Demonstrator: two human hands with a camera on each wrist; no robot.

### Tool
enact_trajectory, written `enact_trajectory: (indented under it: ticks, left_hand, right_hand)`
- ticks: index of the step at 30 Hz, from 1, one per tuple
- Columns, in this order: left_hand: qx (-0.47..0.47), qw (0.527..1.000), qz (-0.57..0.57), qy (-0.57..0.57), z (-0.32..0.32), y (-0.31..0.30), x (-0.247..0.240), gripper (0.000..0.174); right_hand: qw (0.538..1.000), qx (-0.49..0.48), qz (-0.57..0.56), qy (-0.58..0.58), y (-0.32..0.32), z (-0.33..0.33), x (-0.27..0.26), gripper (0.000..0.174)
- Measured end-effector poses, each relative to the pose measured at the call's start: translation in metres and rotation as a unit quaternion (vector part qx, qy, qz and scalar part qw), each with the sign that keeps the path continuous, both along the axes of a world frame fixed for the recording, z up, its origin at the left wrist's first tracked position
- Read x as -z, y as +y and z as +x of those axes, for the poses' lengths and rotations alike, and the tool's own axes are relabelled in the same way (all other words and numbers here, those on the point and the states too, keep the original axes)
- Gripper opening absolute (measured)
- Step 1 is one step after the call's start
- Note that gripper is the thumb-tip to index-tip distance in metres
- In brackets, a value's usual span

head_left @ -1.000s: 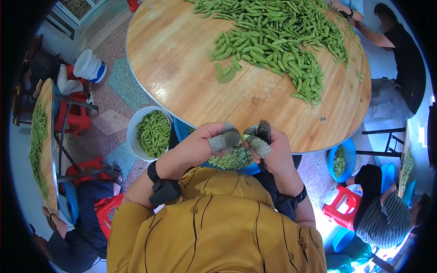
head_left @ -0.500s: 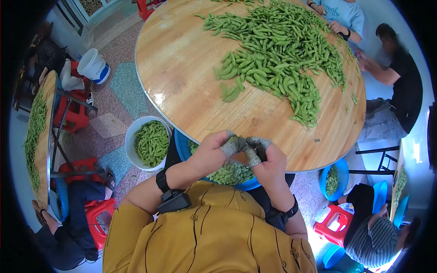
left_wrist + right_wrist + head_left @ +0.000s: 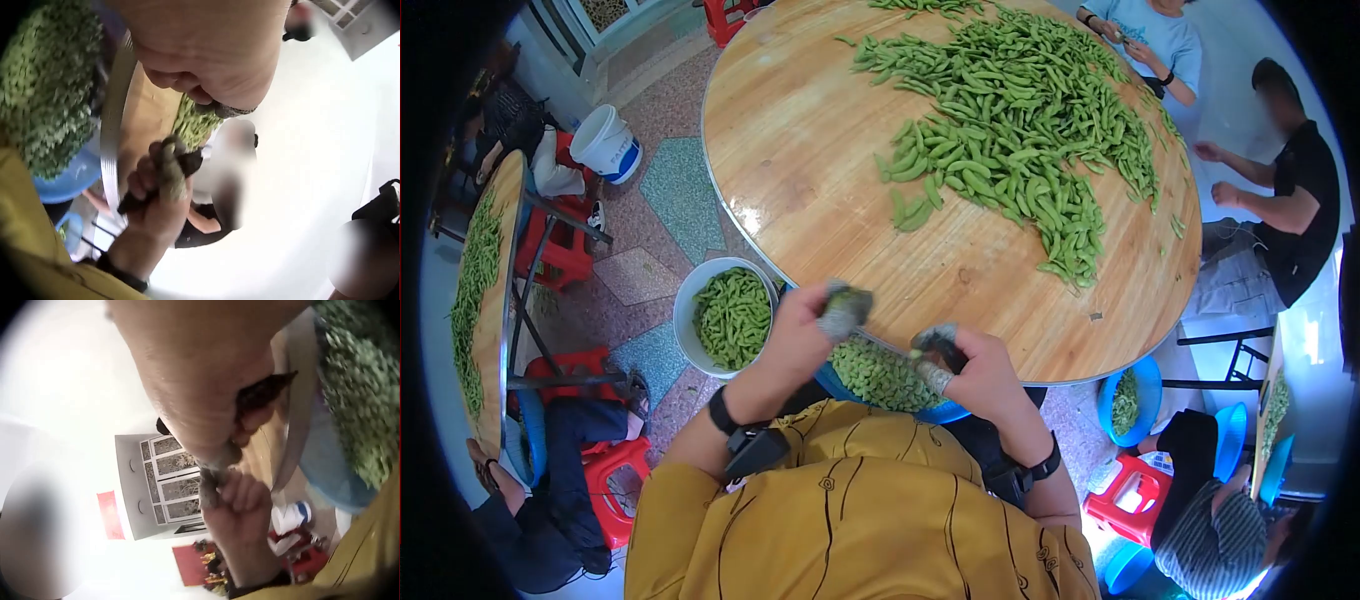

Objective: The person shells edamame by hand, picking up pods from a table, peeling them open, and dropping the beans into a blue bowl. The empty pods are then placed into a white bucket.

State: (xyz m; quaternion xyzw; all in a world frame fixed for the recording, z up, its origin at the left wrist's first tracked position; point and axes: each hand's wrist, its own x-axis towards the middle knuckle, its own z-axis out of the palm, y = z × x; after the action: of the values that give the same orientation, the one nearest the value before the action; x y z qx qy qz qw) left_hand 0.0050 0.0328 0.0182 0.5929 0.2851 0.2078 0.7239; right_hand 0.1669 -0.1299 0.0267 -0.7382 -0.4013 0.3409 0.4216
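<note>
In the head view, my left hand hovers over the table's near edge with its fingers curled and its thumb wrapped in grey. A dull green patch shows at its fingertips; I cannot tell whether that is a pod or stained wrapping. Lower and to the right, my right hand pinches a pale green soybean pod between wrapped thumb and forefinger. A dark pointed strip juts from the right fist in the right wrist view. Beneath the hands, shelled green beans fill a blue basin.
A round wooden table carries a large heap of green pods. By my left side stands a white bucket of pods. Other people sit around, one in black at the right. A red stool and another blue basin lie right.
My hands met over the basin in the earlier frames and are now apart. The left went left, the right slightly down with a pale green pod. The head view shifted too.
</note>
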Motion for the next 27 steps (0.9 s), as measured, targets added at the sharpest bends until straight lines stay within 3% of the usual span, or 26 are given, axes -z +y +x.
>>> enact_trajectory:
  ticks: [2, 5, 6, 8, 9, 10, 12, 13, 15, 16, 17, 18, 19, 21, 23, 25, 27]
  left_hand:
    - [-0.045, 0.994, 0.088, 0.038, -0.025, 0.02, 0.004, 0.011]
    - [-0.129, 0.952, 0.245, 0.127, -0.071, 0.055, 0.04, 0.015]
    - [-0.13, 0.952, 0.244, 0.129, -0.085, 0.062, 0.041, 0.015]
    - [-0.123, 0.841, 0.416, 0.322, -0.105, 0.074, 0.039, 0.02]
    - [-0.086, 0.815, 0.418, 0.393, -0.112, 0.08, 0.037, 0.022]
    - [-0.087, 0.813, 0.419, 0.394, -0.117, 0.081, 0.039, 0.022]
    - [-0.121, 0.674, 0.508, 0.523, -0.126, 0.08, 0.044, 0.019]
    - [-0.123, 0.672, 0.508, 0.524, -0.128, 0.083, 0.043, 0.019]
    - [-0.128, 0.616, 0.521, 0.577, -0.127, 0.086, 0.037, 0.015]
    - [-0.127, 0.617, 0.519, 0.577, -0.124, 0.085, 0.032, 0.015]
    - [-0.16, 0.639, 0.555, 0.507, -0.116, 0.082, 0.025, 0.013]
    - [-0.19, 0.656, 0.588, 0.433, -0.106, 0.078, 0.02, 0.012]
    - [-0.186, 0.657, 0.588, 0.433, -0.095, 0.075, 0.019, 0.012]
    - [-0.119, 0.764, 0.55, 0.315, -0.07, 0.066, 0.018, 0.014]
    - [-0.09, 0.876, 0.446, 0.16, -0.024, 0.036, -0.004, 0.018]
    - [-0.011, 0.961, 0.261, 0.094, 0.007, 0.017, -0.005, 0.022]
    - [0.071, 0.98, 0.176, 0.066, 0.025, 0.007, -0.002, 0.019]
  right_hand:
    - [0.981, -0.137, 0.06, -0.121, 0.006, 0.01, -0.002, 0.018]
    - [0.981, -0.072, 0.027, -0.18, 0.033, 0.023, -0.008, 0.017]
    - [0.967, -0.042, 0.035, -0.248, 0.049, 0.031, -0.004, 0.019]
    - [0.949, -0.01, 0.045, -0.313, 0.082, 0.049, 0.009, 0.022]
    - [0.929, 0.005, 0.099, -0.358, 0.098, 0.057, 0.015, 0.024]
    - [0.903, 0.019, 0.154, -0.4, 0.108, 0.061, 0.019, 0.027]
    - [0.912, 0.008, 0.115, -0.393, 0.116, 0.065, 0.022, 0.029]
    - [0.92, -0.004, 0.072, -0.386, 0.118, 0.066, 0.022, 0.032]
    - [0.934, -0.013, 0.053, -0.354, 0.109, 0.064, 0.022, 0.032]
    - [0.945, -0.019, 0.033, -0.324, 0.103, 0.062, 0.022, 0.032]
    - [0.946, -0.02, 0.03, -0.323, 0.096, 0.059, 0.022, 0.032]
    - [0.978, 0.009, 0.052, -0.201, 0.088, 0.055, 0.022, 0.03]
    - [0.994, 0.038, 0.073, -0.074, 0.081, 0.052, 0.022, 0.028]
    - [0.997, 0.048, 0.065, -0.019, 0.069, 0.045, 0.016, 0.029]
    - [0.996, 0.057, 0.06, 0.033, 0.06, 0.037, 0.007, 0.03]
    - [0.992, 0.06, 0.042, 0.1, 0.052, 0.027, -0.001, 0.029]
    - [0.991, 0.042, 0.071, 0.102, 0.044, 0.021, -0.002, 0.029]
